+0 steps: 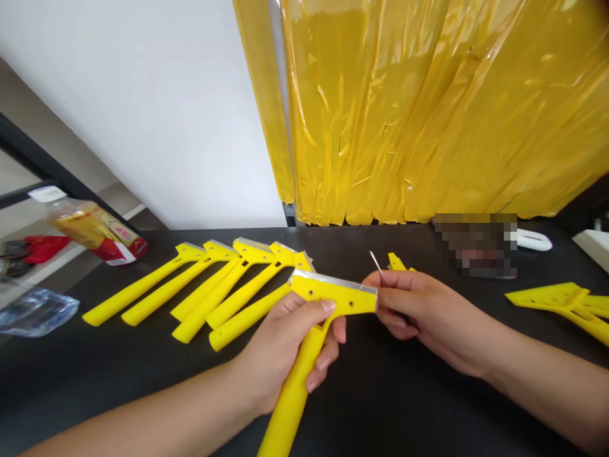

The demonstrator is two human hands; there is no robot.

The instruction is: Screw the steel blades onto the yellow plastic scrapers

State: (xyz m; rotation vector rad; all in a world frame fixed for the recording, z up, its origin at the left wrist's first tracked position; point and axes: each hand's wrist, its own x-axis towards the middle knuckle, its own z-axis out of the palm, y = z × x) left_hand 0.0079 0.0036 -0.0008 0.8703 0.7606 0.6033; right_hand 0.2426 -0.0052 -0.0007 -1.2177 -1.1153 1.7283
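My left hand [290, 343] is closed around a yellow scraper [290, 400], its thumb pressed on the flat head. The head has two small dark holes and a metal blade along its upper edge. Close to the right end of that head, my right hand [419, 304] is closed with a thin metal rod [378, 265] sticking up from its fingers. The rod's lower part is hidden by the fingers, so its kind is unclear. Behind this hand shows a small yellow piece [394, 261], mostly covered.
Several yellow scrapers [157, 282] lie slanted in a row on the black table [157, 400]. More yellow scraper parts [552, 298] are at the right. A drink bottle [98, 231] lies at the left beside clear plastic [42, 311]. Yellow plastic sheeting [380, 114] hangs behind the table.
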